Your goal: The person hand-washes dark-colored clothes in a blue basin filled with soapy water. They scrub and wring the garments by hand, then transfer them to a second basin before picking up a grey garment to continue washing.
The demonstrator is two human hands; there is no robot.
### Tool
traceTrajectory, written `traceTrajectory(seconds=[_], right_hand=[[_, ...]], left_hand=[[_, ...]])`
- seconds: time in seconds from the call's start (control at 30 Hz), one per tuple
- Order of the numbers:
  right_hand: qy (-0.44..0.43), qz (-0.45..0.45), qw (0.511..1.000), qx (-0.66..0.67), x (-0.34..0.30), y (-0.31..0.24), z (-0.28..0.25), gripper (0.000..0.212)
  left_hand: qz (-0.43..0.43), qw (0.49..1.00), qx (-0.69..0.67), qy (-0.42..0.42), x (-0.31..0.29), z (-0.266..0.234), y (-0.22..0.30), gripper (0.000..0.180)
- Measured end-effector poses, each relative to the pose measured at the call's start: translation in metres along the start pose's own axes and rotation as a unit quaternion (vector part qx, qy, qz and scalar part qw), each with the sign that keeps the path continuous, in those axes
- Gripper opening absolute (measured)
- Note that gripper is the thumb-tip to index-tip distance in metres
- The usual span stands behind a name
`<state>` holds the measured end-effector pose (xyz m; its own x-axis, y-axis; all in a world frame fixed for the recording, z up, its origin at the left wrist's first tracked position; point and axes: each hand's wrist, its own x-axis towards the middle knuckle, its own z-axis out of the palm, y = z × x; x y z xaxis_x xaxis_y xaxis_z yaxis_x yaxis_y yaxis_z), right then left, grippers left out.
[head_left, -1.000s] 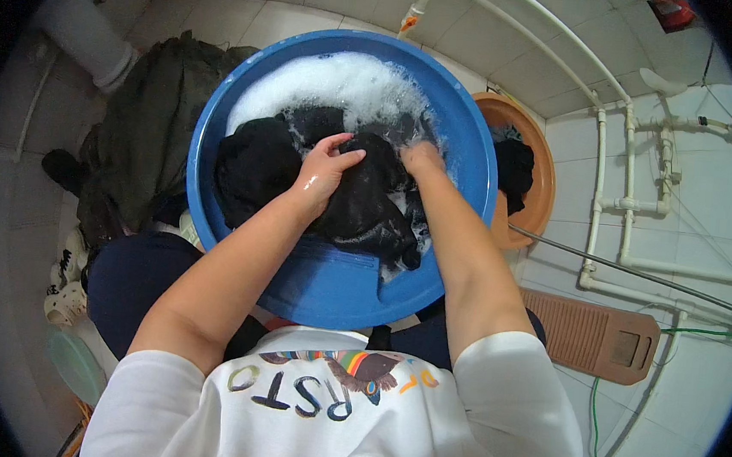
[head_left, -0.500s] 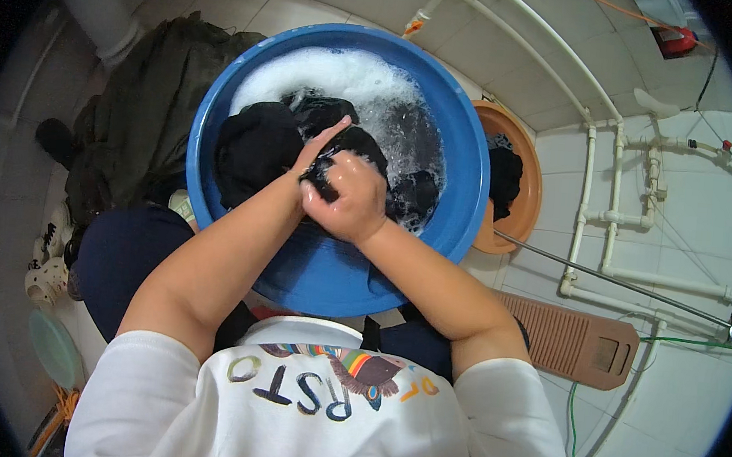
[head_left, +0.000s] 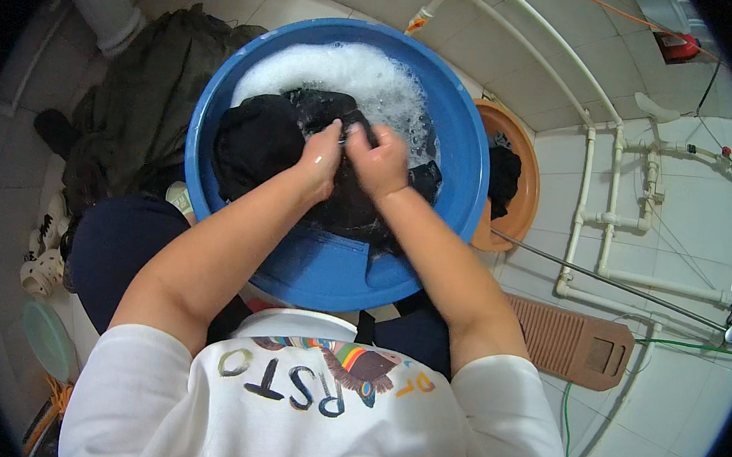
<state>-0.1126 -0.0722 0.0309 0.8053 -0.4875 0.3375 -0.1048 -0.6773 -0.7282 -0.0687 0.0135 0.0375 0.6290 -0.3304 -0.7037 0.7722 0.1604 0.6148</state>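
Observation:
A big blue basin (head_left: pixel 316 267) stands in front of me, holding soapy water and several black garments. My left hand (head_left: pixel 320 161) is closed on a wet black garment (head_left: pixel 347 201) over the middle of the basin. Right beside it, my right hand (head_left: pixel 378 161) is closed on the same garment, a little blurred by motion. The cloth hangs between and below both hands into the water. Another black bundle (head_left: pixel 256 147) bulges up at the basin's left side. White foam (head_left: pixel 319 66) floats along the far side.
An orange basin (head_left: pixel 524 181) with dark clothes stands behind the blue one to the right. A brown washboard (head_left: pixel 576 341) lies on the tiled floor at right, below white pipes (head_left: pixel 583 203). Dark green cloth (head_left: pixel 140 99) is heaped at left, near pale clogs (head_left: pixel 42 272).
My hands, pressed together before, have drawn slightly apart and now sit side by side. The right hand has turned and moved up a little; more of the black garment shows below them.

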Motion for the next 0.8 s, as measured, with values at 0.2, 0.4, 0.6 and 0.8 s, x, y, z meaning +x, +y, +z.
traceTrajectory(seconds=[0.2,0.4,0.6,0.8], right_hand=[[-0.053,0.156,0.926,-0.339,0.051,0.084,-0.065,0.045],[-0.157,-0.04,0.886,-0.434,0.06,0.054,-0.064,0.02],[-0.374,-0.063,0.912,-0.153,0.047,0.078,-0.023,0.058],[-0.505,0.065,0.837,-0.199,0.041,0.075,-0.088,0.066]], left_hand=[[0.218,0.916,0.135,-0.308,-0.013,0.009,0.032,0.037],[0.407,0.798,0.427,-0.121,0.044,-0.041,0.045,0.034],[0.269,0.444,0.851,-0.076,-0.015,-0.025,0.073,0.035],[0.171,0.464,0.866,-0.072,-0.034,-0.031,0.106,0.036]])
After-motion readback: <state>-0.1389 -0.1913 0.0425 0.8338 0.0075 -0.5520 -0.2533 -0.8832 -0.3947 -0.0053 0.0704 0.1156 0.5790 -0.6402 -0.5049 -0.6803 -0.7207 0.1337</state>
